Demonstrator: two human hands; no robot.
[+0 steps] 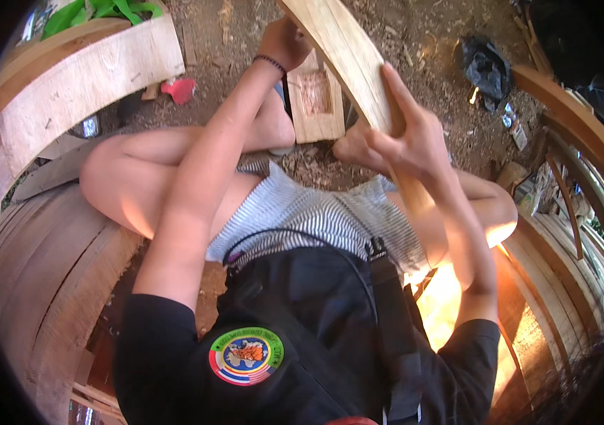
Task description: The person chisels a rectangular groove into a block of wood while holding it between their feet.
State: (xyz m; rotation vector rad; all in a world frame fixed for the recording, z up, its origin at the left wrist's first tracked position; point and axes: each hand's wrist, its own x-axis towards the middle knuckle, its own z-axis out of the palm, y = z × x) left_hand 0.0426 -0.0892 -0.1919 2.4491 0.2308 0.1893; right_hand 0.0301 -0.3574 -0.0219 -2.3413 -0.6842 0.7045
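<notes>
A long pale wooden board is held up slantwise in front of me, running from the top edge down towards my right thigh. My right hand grips its lower part, with the index finger stretched along the edge and the thumb across the face. Around its far left edge my left hand is closed, the fingers hidden behind the wood. Beneath the board, on the ground between my feet, lies a wooden block with a rectangular hollow cut into it.
Wood chips cover the dirt floor. Planks stand at the left, with green material above them and a red object beside them. A black plastic bag and curved timber lie to the right.
</notes>
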